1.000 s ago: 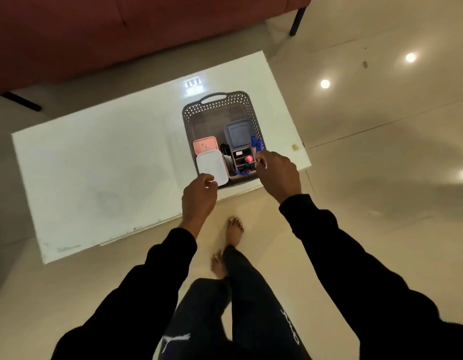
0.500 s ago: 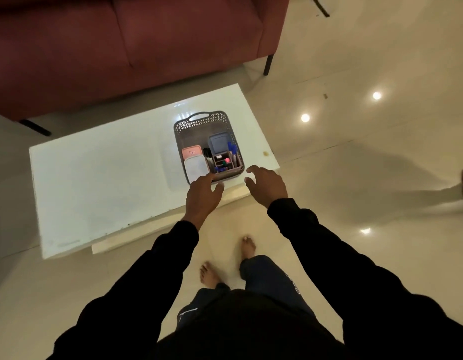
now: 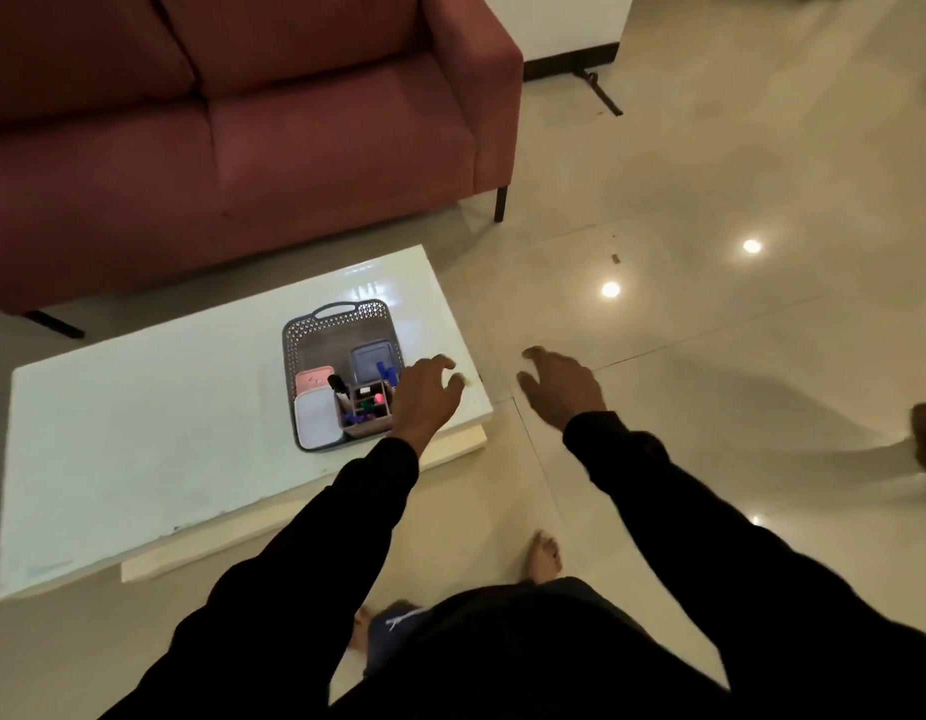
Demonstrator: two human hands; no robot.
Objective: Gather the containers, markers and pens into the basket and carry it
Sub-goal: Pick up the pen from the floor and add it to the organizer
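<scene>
The grey perforated basket sits at the centre of the frame on the white surface, near its right end, its long axis running from lower left toward the upper middle of the frame, with the looped handle at the far end pointing toward the red sofa. Packed in its near half are a white-lidded container, a pink one just behind it, a grey-blue one further to the right, and a small open organiser holding markers and pens – pink, green and blue caps show, mostly upright. The left hand hovers over the basket's right near corner, fingers spread and loosely bent, grasping nothing; whether it touches the rim cannot be told. The right hand is out over the tiled floor, right of the surface's edge – released, fingers relaxed and apart, empty. Both arms wear black sleeves. A bare foot stands on the floor at lower centre.
</scene>
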